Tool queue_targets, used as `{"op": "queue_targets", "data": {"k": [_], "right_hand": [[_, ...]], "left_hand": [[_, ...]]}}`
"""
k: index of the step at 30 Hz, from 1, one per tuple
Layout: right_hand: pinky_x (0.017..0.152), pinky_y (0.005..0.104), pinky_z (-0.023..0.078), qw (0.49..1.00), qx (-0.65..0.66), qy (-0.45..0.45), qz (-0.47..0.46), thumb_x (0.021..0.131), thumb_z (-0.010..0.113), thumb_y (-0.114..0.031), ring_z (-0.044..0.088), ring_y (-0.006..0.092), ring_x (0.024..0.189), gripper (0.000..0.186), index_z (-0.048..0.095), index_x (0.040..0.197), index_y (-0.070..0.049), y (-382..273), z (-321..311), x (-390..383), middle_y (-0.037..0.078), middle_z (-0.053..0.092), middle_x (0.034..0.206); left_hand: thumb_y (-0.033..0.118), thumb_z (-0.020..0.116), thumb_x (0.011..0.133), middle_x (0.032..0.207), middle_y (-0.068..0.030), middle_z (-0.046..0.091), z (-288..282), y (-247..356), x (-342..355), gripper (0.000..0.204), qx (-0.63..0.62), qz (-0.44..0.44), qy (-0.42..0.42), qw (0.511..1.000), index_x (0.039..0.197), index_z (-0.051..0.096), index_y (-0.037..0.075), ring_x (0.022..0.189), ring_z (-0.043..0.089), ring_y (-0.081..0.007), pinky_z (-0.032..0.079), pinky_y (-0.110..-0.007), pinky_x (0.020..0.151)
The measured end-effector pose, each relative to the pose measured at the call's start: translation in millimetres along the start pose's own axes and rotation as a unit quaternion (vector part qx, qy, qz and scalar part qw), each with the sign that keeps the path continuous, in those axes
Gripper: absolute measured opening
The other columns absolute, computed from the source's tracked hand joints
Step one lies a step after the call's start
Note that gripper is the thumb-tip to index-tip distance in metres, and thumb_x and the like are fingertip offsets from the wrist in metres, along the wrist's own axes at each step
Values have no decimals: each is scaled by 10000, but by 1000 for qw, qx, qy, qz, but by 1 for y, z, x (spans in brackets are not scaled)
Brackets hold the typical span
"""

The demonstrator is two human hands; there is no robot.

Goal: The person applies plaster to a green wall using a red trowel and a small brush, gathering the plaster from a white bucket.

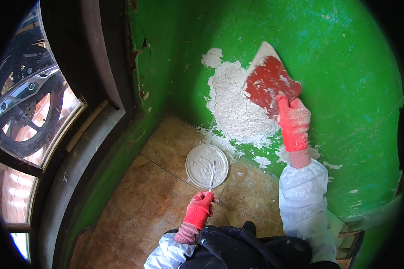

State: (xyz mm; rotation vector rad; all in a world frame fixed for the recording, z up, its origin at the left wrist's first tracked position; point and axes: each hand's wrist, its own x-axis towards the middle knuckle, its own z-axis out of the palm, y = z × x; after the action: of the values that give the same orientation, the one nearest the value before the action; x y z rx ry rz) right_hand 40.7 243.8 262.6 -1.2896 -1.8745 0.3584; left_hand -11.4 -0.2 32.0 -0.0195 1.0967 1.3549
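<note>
Holding a red, white-smeared triangular float at a green-painted wall
The red-gloved right hand gripped the float over the edge of a rough white plaster patch; the red-gloved left hand grasped a slim pale tool above a round white container of paste.

The right hand hides the grip of the trowel, which covers part of the plaster. The left hand conceals the near end of the stick; whether its tip touches the paste cannot be told.
</note>
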Motion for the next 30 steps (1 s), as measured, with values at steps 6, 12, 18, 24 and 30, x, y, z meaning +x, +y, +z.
{"op": "queue_targets", "data": {"k": [6,12,18,24,30], "right_hand": [[432,257,408,988,123,28,85,827,630,-225,503,96,437,199,609,773,-34,9,-23,-18,27,539,539],[437,279,416,996,66,-19,-49,801,668,-240,536,154,456,205,602,743,-55,15,-2,-4,71,548,557],[453,265,433,996,64,23,54,820,636,-219,569,159,499,154,612,760,-80,26,-15,-1,48,582,612],[476,241,430,979,173,-60,88,837,621,-161,521,64,513,125,632,805,-40,7,-22,-28,18,566,608],[571,243,431,976,123,-176,-32,835,619,-124,525,76,630,143,639,931,-19,41,-4,-77,30,601,745]], "left_hand": [[261,533,907,754,-53,627,-8,2,-3,214,4,-1,22,1000,893,504,49,380,454,-114,376,-248,340],[263,535,905,755,-50,628,2,1,0,213,17,-10,9,1000,894,505,53,396,461,-112,385,-246,351],[272,539,900,751,-47,627,-5,1,0,220,20,-6,16,1000,898,508,54,397,465,-114,387,-250,353],[269,544,892,749,-40,619,-12,-2,-5,217,45,-5,60,997,912,525,54,408,472,-112,388,-248,365],[234,537,895,749,-41,610,-16,-13,-8,206,61,39,96,993,972,514,45,418,475,-109,383,-243,371]]}}
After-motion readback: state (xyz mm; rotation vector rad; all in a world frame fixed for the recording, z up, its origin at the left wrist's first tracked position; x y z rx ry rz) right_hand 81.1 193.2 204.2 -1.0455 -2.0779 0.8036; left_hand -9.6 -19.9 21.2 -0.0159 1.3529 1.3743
